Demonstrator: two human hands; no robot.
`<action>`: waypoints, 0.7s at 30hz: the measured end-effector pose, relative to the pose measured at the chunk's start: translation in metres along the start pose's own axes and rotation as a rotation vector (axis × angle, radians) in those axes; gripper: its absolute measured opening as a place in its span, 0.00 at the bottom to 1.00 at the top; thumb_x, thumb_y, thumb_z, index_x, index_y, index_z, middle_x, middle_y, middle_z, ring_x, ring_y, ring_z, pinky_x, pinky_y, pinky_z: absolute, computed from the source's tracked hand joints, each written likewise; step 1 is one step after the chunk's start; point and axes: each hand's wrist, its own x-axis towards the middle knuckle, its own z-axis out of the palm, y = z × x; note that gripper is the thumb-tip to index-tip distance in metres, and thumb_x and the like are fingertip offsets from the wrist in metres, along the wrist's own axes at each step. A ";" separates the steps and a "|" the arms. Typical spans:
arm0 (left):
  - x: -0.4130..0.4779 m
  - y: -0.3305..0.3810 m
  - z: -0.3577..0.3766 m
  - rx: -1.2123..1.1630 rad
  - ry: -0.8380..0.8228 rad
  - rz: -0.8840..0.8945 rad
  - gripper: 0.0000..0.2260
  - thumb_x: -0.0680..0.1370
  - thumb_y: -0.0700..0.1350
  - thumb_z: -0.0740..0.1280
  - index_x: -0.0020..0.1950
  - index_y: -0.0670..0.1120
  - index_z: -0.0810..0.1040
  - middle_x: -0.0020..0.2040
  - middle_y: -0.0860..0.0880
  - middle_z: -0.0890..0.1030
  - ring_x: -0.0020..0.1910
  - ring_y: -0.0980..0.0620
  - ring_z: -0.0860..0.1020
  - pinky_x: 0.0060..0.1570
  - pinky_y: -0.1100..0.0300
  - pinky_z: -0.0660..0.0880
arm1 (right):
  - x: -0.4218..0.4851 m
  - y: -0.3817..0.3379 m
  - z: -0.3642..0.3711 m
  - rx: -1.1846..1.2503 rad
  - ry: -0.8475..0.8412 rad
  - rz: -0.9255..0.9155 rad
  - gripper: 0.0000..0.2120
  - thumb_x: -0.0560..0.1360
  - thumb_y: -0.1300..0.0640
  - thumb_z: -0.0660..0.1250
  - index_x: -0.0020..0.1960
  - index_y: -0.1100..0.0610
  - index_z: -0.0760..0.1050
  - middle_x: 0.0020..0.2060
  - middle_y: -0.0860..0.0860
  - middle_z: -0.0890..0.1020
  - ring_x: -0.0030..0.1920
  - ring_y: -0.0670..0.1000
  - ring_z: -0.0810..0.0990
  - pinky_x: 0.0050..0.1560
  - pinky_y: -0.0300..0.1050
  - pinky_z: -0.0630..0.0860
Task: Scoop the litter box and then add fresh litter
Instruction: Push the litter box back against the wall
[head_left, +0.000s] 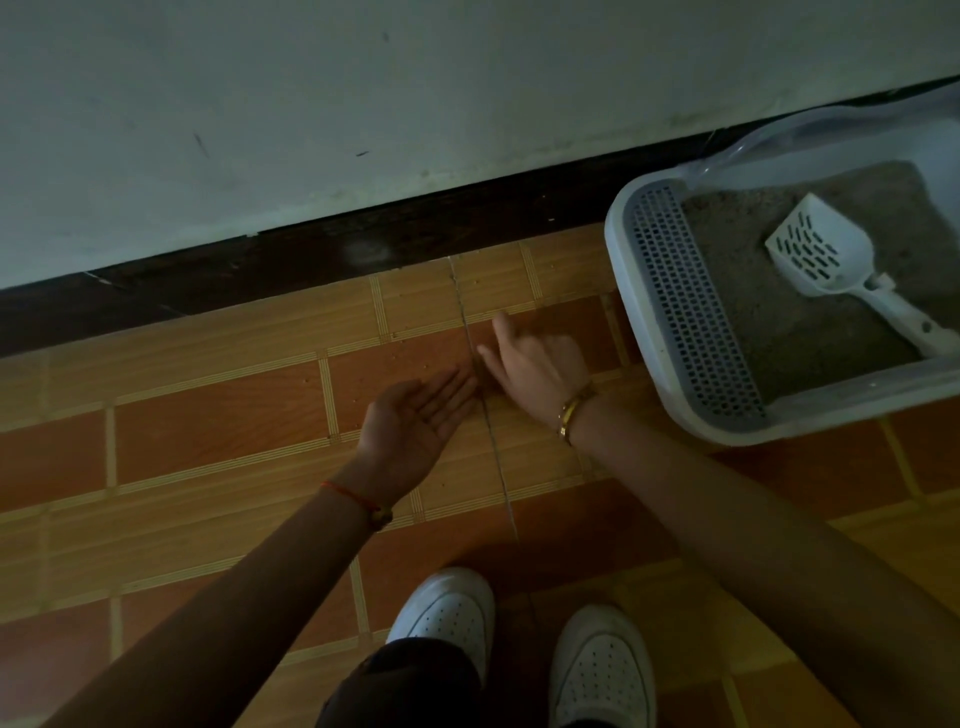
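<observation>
The left hand is lying palm up low over the tiled floor, its fingers stretching out straight and close together, holding nothing. The right hand is hovering just beside it, back upward, thumb and one finger pointing out toward the left fingertips; the rest are curling under, out of sight, and no object is showing in them. The box is sitting to the right by the wall, well apart from both hands. The white scoop is lying in its litter, untouched, handle resting toward the near rim
</observation>
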 end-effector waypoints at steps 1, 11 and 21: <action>-0.003 0.002 -0.001 -0.006 -0.024 -0.001 0.18 0.83 0.41 0.53 0.65 0.32 0.73 0.63 0.36 0.79 0.65 0.40 0.77 0.66 0.48 0.71 | 0.002 0.000 -0.007 -0.036 0.024 -0.006 0.20 0.83 0.45 0.46 0.66 0.59 0.61 0.27 0.47 0.71 0.23 0.46 0.67 0.22 0.39 0.60; -0.013 0.011 -0.015 -0.074 -0.005 0.023 0.18 0.82 0.41 0.54 0.66 0.32 0.73 0.64 0.36 0.78 0.64 0.39 0.78 0.61 0.47 0.77 | 0.021 -0.020 -0.006 -0.306 -0.171 -0.081 0.17 0.80 0.66 0.54 0.68 0.66 0.60 0.41 0.53 0.82 0.37 0.51 0.81 0.31 0.43 0.67; -0.016 0.006 -0.003 -0.021 -0.011 0.029 0.18 0.83 0.42 0.53 0.64 0.33 0.74 0.61 0.37 0.80 0.64 0.41 0.77 0.68 0.49 0.71 | -0.003 -0.027 -0.015 0.311 0.255 -0.063 0.10 0.81 0.55 0.57 0.50 0.59 0.74 0.22 0.42 0.63 0.17 0.41 0.59 0.15 0.32 0.53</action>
